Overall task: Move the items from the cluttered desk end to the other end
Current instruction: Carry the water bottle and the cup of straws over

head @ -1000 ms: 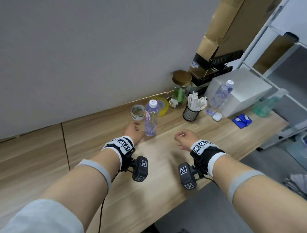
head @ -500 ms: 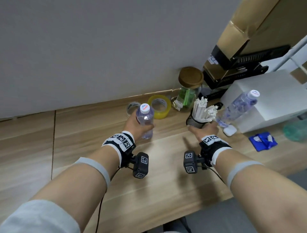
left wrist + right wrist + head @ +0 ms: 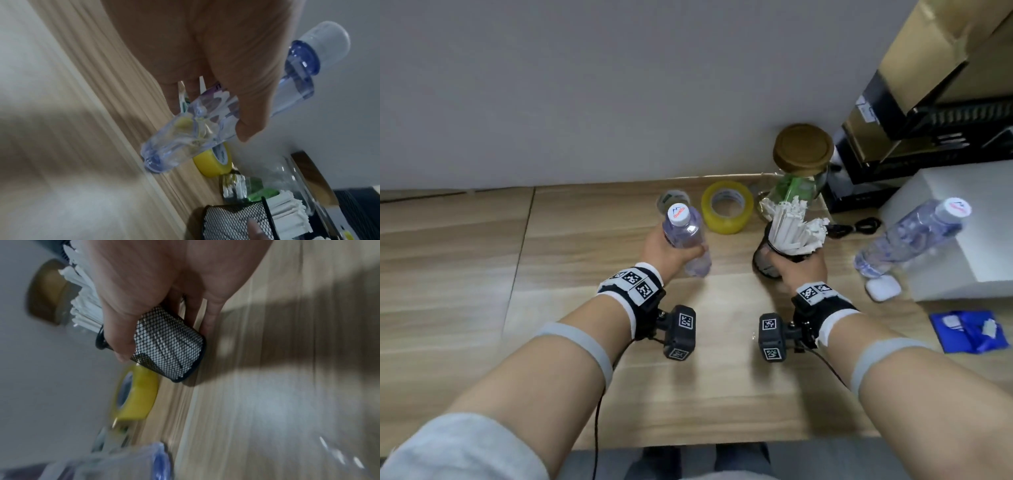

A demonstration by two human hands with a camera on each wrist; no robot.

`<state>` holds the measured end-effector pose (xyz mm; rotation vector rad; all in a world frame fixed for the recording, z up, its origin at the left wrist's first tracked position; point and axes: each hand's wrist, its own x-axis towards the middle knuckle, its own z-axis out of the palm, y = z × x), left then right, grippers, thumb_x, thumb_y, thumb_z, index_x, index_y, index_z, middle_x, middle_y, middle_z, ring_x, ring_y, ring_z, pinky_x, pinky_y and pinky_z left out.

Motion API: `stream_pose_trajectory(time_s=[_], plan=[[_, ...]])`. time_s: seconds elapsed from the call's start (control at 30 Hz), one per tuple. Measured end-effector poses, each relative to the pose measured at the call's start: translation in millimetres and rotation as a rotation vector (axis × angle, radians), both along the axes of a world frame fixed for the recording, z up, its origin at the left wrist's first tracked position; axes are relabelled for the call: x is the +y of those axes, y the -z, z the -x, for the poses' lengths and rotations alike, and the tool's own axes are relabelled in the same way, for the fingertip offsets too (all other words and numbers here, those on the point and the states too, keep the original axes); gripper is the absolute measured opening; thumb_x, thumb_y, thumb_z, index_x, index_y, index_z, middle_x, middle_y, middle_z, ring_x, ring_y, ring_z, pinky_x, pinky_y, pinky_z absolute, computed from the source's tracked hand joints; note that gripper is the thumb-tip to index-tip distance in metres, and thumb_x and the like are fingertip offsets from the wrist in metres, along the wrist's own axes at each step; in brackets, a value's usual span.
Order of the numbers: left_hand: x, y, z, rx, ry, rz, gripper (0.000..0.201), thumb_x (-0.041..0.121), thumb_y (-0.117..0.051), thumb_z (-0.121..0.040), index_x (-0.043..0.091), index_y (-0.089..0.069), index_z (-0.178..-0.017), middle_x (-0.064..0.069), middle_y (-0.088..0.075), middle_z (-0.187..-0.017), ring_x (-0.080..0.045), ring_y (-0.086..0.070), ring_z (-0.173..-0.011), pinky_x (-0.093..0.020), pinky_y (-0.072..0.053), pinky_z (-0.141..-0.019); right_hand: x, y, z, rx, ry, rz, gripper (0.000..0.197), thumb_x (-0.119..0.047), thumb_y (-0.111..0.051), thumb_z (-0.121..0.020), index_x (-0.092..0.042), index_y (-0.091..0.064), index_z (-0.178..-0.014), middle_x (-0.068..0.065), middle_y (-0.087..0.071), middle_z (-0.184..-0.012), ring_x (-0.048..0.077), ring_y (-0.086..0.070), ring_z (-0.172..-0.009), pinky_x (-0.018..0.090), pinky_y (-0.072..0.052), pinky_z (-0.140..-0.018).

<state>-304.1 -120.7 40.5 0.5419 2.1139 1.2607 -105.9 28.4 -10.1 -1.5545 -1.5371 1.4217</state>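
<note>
Gripping a clear plastic water bottle in the left hand and a black mesh cup of white sticks in the right hand, both just off the wooden desk, the person seems early on, since yellow tape roll, brown-lidded glass jar and second bottle remain at the cluttered end.

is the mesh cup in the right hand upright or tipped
Tipped. The mesh cup, gripped by the right hand, leans with only its lower edge near the desk; its white sticks slant too.
</note>
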Motion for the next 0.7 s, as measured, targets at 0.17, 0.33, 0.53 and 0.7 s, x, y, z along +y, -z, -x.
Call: stream_pose_trajectory(time_s=[0.17, 0.33, 0.53, 0.7], plan=[[-66.7, -7.5, 17.0, -0.027, -0.124, 0.038, 0.058, 0.026, -0.089, -0.064, 0.012, -0.067, -0.115, 0.001, -0.076, -0.105, -0.013, -0.071, -0.095, -0.016, -0.053, -0.079, -41.3, -6.9, 49.4, 0.018, -0.215, 0.017, 0.096, -0.052, -0.087, -0.044, -0.023, -0.057, -0.131, -0.007, -0.070, -0.122, 0.013, -0.066, -0.110, 0.034, -0.051, -0.101], [-165.8, -36.0, 53.4, -0.025, -0.251, 0.001, 0.052, 0.019, -0.089, -0.068, 0.013, -0.067, -0.114, 0.000, -0.076, -0.105, -0.012, -0.071, -0.096, -0.027, -0.055, -0.090, -101.9, -22.2, 117.9, 0.040, -0.423, -0.016, 0.097, -0.054, -0.090, -0.043, -0.021, -0.057, -0.128, -0.006, -0.070, -0.121, 0.013, -0.067, -0.111, 0.039, -0.051, -0.103], [-317.0, -63.9, 116.2, 0.039, -0.497, -0.033, 0.054, 0.037, -0.087, -0.052, 0.023, -0.069, -0.101, 0.004, -0.077, -0.097, -0.017, -0.072, -0.095, -0.041, -0.055, -0.096, -226.1, -51.3, 208.4, 0.059, -0.620, -0.038, 0.093, -0.054, -0.092, -0.045, -0.019, -0.061, -0.125, -0.006, -0.072, -0.115, 0.014, -0.069, -0.105, 0.037, -0.055, -0.096], [-442.2, -86.0, 174.4, 0.074, -0.564, -0.076, 0.055, 0.033, -0.088, -0.053, 0.024, -0.068, -0.104, 0.009, -0.077, -0.095, -0.014, -0.072, -0.095, -0.040, -0.054, -0.098, -347.4, -82.0, 275.5, 0.144, -0.742, -0.034, 0.081, -0.041, -0.094, -0.052, -0.021, -0.062, -0.123, -0.005, -0.073, -0.111, 0.014, -0.070, -0.103, 0.031, -0.055, -0.087]])
